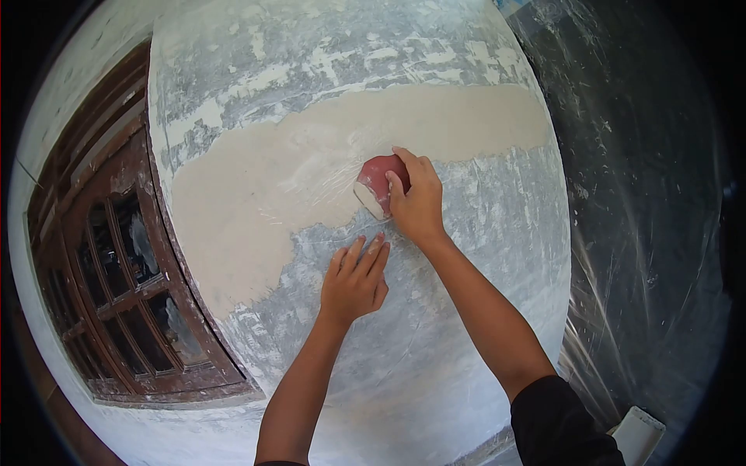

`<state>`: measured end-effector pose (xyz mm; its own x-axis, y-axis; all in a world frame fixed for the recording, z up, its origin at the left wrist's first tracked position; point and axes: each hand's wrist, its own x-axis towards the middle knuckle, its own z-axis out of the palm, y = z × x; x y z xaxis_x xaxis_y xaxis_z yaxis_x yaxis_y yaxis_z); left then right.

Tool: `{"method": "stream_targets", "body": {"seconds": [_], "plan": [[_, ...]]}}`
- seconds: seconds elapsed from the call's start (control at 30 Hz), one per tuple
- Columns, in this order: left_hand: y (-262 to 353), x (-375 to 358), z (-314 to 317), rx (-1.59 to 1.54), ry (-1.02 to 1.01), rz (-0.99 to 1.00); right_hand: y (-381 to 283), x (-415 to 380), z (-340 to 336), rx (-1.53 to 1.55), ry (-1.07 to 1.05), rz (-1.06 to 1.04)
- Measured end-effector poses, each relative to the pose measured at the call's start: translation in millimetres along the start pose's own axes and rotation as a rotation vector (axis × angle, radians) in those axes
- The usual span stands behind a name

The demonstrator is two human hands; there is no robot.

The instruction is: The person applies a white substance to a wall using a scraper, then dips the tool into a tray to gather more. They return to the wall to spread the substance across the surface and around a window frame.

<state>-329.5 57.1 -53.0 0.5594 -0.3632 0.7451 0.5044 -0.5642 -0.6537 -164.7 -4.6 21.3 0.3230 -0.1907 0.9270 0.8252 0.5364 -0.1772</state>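
My right hand (418, 200) grips a red putty spreader (378, 175), thumb on the near face and fingers over its top. The spreader's lower left edge carries a pale coating and meets the wall at the border of a beige putty band (256, 175). Below and to the left, my left hand (354, 281) holds nothing. Its fingers are stretched out and slightly apart, their tips at the grey wall (435, 311), with pale smears on them. Thin whitish streaks cross the putty just left of the spreader.
A brown wooden window (128, 299) with several panes borders the wall on the left. Dark plastic sheeting (645, 233) hangs along the right side. At the lower right stands a white container (639, 435). Patchy pale putty marks cover the upper wall.
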Motion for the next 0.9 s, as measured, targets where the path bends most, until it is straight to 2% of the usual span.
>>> {"method": "stream_targets", "body": {"seconds": [0.03, 0.1, 0.13, 0.17, 0.27, 0.37, 0.4, 0.47, 0.53, 0.63, 0.67, 0.77, 0.87, 0.9], "plan": [[-0.6, -1.5, -0.3, -0.005, -0.001, -0.001, 9.7, 4.2, -0.4, -0.052, 0.024, -0.001], [-0.6, -3.2, 1.7, 0.003, -0.007, 0.003, 24.8, 14.7, -14.9, -0.157, 0.255, 0.075], [-0.8, -2.6, 2.8, 0.008, -0.005, 0.007, 25.5, 16.7, -22.8, -0.172, 0.290, 0.106], [-0.5, -3.2, 2.5, 0.006, -0.005, 0.006, 23.5, 14.3, -22.4, -0.174, 0.289, 0.106], [-0.7, -2.8, 1.9, 0.008, 0.001, 0.008, -12.7, 1.9, -4.7, 0.065, 0.078, -0.121], [-1.5, -2.4, 1.9, -0.004, -0.002, 0.006, -16.5, -2.3, 10.6, 0.060, -0.115, -0.098], [-1.3, -2.1, 1.9, -0.003, 0.003, 0.010, -6.5, 1.4, 9.7, 0.060, -0.112, -0.097], [-2.0, -2.4, 2.5, -0.001, 0.008, 0.015, 24.8, 18.5, -5.1, -0.177, 0.146, 0.014], [-0.7, -3.7, 4.1, 0.032, 0.025, 0.019, 30.5, 28.7, -30.8, -0.231, 0.313, 0.097], [0.6, -0.3, -1.2, 0.057, 0.021, 0.018, 11.9, 22.1, -28.5, -0.161, 0.276, -0.011], [0.5, -1.3, -1.0, 0.053, 0.020, 0.019, 1.0, 15.7, -19.8, -0.108, 0.181, -0.067], [-0.2, -2.6, 3.6, 0.025, 0.018, 0.009, -25.7, -0.9, 10.2, 0.089, -0.114, -0.067], [-2.9, -5.1, 3.1, 0.012, 0.020, 0.006, -7.9, -0.2, 12.6, -0.019, -0.040, -0.041], [-2.0, -5.3, 3.2, 0.028, 0.028, 0.011, 6.5, 3.9, 6.9, -0.097, 0.065, 0.005]]}}
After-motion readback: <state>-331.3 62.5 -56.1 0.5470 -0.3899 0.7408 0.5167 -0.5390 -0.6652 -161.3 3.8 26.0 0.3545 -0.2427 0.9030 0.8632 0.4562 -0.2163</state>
